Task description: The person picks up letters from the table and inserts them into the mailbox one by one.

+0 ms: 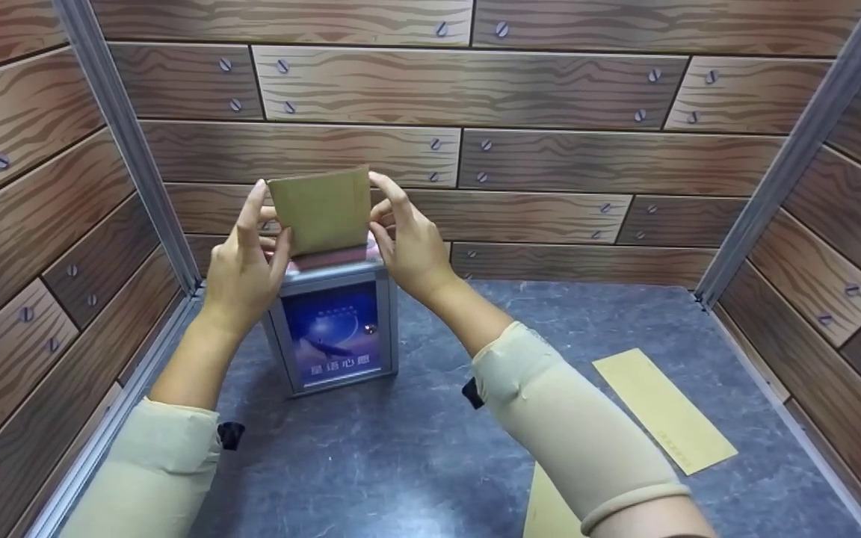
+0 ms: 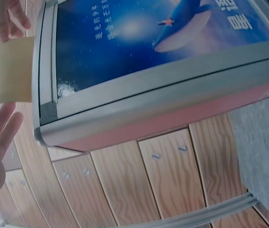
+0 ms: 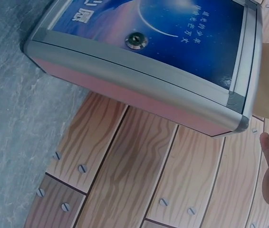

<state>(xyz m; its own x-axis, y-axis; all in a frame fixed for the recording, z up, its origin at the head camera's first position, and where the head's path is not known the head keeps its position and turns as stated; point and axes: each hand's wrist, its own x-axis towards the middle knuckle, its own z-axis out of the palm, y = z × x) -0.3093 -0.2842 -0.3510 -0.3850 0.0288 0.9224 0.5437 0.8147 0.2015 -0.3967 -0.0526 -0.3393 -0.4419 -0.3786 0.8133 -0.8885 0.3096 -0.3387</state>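
A brown paper envelope (image 1: 322, 209) stands nearly upright at the top of a metal-framed box (image 1: 393, 329), its lower edge meeting the box top. Whether part of it is inside a slot cannot be seen. My left hand (image 1: 240, 273) holds the envelope's left edge, index finger at the upper corner and thumb lower down. On the opposite edge, my right hand (image 1: 415, 250) holds it with the index finger near the top corner. The box front carries a blue whale picture (image 2: 139, 38) and a round lock (image 3: 136, 40). Both wrist views show the envelope only partly.
Another brown envelope (image 1: 666, 411) lies flat on the grey marbled surface (image 1: 430, 441) at right. A further one (image 1: 550, 508) is partly covered by the right forearm. Wood-patterned walls (image 1: 550, 90) with metal corner posts (image 1: 782, 149) enclose the area.
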